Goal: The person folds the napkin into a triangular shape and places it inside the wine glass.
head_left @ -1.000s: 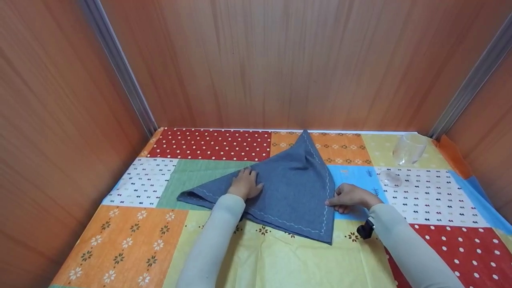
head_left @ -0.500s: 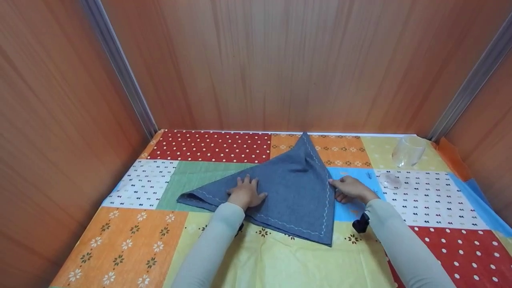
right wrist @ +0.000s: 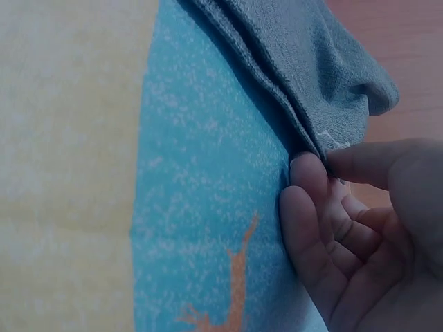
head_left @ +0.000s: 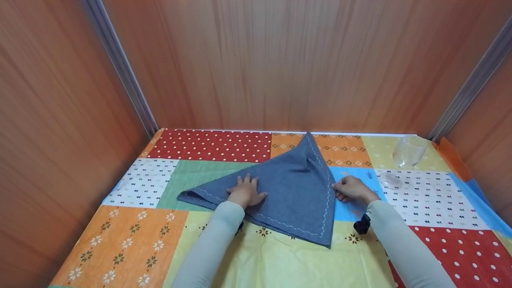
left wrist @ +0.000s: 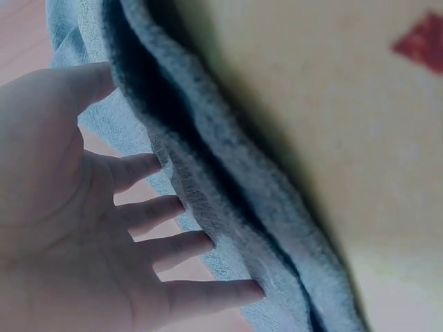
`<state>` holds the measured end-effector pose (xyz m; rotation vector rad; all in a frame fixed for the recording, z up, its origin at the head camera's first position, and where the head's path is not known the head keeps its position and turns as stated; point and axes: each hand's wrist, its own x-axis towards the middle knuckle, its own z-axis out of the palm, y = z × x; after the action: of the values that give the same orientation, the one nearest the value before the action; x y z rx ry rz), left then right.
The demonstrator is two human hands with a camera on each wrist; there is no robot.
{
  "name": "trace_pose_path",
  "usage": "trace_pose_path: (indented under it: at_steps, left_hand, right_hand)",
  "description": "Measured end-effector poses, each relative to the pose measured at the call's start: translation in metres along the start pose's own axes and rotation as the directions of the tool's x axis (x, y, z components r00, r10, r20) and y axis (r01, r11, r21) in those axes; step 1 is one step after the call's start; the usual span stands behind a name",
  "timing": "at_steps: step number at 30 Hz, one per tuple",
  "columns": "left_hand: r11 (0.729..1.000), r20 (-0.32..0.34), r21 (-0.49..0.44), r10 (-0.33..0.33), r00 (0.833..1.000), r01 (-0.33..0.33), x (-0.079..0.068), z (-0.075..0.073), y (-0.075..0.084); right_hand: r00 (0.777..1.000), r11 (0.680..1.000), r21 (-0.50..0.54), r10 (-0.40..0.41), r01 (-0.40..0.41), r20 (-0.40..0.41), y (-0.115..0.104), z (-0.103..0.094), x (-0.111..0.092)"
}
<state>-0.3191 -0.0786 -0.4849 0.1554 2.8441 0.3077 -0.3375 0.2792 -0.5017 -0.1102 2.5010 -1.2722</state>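
A grey-blue cloth napkin with a pale wavy stitched line lies folded into a rough triangle. Its top point reaches the table's back edge, with a small crease below it. My left hand rests on the napkin's left part, fingers spread and straight. In the left wrist view those fingers lie along the folded layers, which gape slightly at the edge. At the right side, my right hand pinches the napkin's edge between thumb and fingers. The right wrist view shows both layers of the edge at the thumb tip.
A clear glass lies at the back right, its round foot toward me. Under everything is a patchwork tablecloth. Wood-grain panels stand behind and at both sides.
My right hand has slid up the napkin's right edge, away from me, and then slightly right. The napkin's top point has shifted a little right. My left hand has spread its fingers in place.
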Motion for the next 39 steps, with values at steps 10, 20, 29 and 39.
trace_pose_path:
  at_steps: [10, 20, 29, 39]
  left_hand:
    - [0.998, 0.01, 0.001, 0.064, 0.998, -0.064, 0.011, -0.002, -0.011]
    - [0.994, -0.016, -0.008, 0.104, 0.994, -0.104, 0.017, -0.006, -0.016]
    - [0.999, 0.027, 0.018, -0.034, 0.999, 0.033, 0.0, -0.004, 0.01]
    - [0.997, 0.019, 0.054, -0.049, 0.999, 0.047, -0.003, 0.001, 0.016]
  right_hand:
    - [0.993, 0.999, -0.039, 0.001, 0.003, 0.117, 0.0, -0.005, -0.011]
    - [0.989, 0.997, -0.071, 0.049, -0.039, 0.139, -0.004, 0.0, -0.02]
    - [0.99, 1.0, -0.009, 0.029, -0.028, 0.14, -0.004, -0.002, -0.021]
    - [0.996, 0.995, 0.072, 0.074, -0.07, -0.054, 0.002, -0.003, -0.001]
